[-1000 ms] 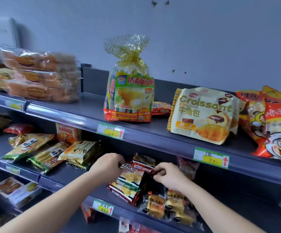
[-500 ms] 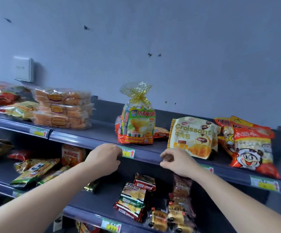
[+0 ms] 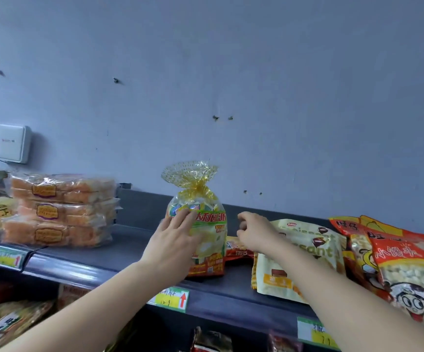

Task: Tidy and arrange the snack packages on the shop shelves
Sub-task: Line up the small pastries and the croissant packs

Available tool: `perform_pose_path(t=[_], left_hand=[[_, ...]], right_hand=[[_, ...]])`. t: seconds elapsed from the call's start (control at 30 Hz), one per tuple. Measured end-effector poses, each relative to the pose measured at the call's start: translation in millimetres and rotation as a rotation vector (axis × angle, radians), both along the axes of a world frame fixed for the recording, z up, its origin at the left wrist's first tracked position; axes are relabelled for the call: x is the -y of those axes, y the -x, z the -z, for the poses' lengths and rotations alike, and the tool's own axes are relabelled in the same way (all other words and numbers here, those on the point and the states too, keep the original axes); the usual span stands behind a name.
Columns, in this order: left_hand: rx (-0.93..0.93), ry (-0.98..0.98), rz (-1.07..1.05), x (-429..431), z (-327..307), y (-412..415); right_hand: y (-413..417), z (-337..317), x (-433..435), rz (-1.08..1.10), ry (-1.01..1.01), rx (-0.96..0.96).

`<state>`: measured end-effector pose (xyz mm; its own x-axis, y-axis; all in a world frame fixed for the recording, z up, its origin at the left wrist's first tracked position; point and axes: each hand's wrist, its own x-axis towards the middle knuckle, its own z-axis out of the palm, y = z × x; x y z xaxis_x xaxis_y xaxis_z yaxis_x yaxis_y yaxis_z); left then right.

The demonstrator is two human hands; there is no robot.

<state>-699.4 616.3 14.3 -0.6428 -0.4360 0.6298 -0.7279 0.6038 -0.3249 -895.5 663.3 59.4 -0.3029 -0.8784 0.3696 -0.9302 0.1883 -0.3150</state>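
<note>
Progress: at frame left we see the bread packs [image 3: 61, 209] stacked squarely; the centre and right of the shelf [image 3: 129, 250] we judge unfinished | Left hand [image 3: 173, 240]: fingers straight, flat on the front of the upright tied bag [image 3: 206, 224], not clamping it | Right hand [image 3: 254, 232]: fingers loosely curled, empty, just right of that bag, over the leaning croissant bag [image 3: 317, 252].

Cannot see the left front of the tied bag [image 3: 206, 224] under the left hand [image 3: 173, 240], nor half the lettering on the croissant bag [image 3: 317, 250] behind the right hand [image 3: 254, 232] and arm. Cannot identify the mostly covered orange packet [image 3: 236, 250] between them, or read the blurred price tag [image 3: 171, 298]. Cannot see whole the red bags [image 3: 409, 262], cut by the right edge, or the dark packets [image 3: 211, 341] at the bottom edge.
</note>
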Motion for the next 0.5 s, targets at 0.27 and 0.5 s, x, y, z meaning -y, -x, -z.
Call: perform_pose_path(t=[0.27, 0.5], left_hand=[[0.044, -0.250, -0.156, 61.5, 15.8, 12.5], [0.065, -0.421, -0.182, 118.4, -1.0, -19.0]], right_hand=[[-2.7, 17.0, 64.4, -0.201, -0.064, 0.687], [13.4, 25.2, 109.5, -0.094, -0.100, 0.277]])
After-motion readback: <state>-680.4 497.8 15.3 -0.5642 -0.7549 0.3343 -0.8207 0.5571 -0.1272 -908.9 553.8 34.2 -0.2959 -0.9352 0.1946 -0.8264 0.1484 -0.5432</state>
